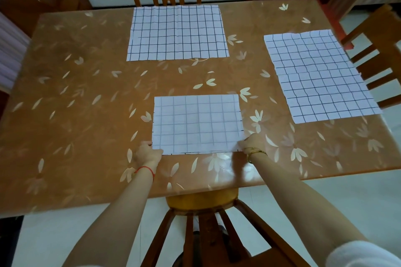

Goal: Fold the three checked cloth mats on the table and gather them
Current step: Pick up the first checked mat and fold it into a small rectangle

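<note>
Both hands pinch the near corners of the half-folded near mat (pixel 197 123), mid near edge of the bench (pixel 76 93).
Left hand (pixel 147 151) holds the near-left corner, right hand (pixel 252 142) the near-right, fingers curled. Risks: the lower layer peeks out along the near edge, so the next fold may go crooked, and the glossy bench top may let cloth slide. Far mat (pixel 178 32) and right mat (pixel 321 73) lie flat, unfolded, at the far and right edges. Fingertips are hidden, so cannot tell if both layers are held.

I find nothing to read here: no words, numbers, labels or brands. The near mat (pixel 197 123) bears only grid lines, the table (pixel 86 97) only pale leaves.
</note>
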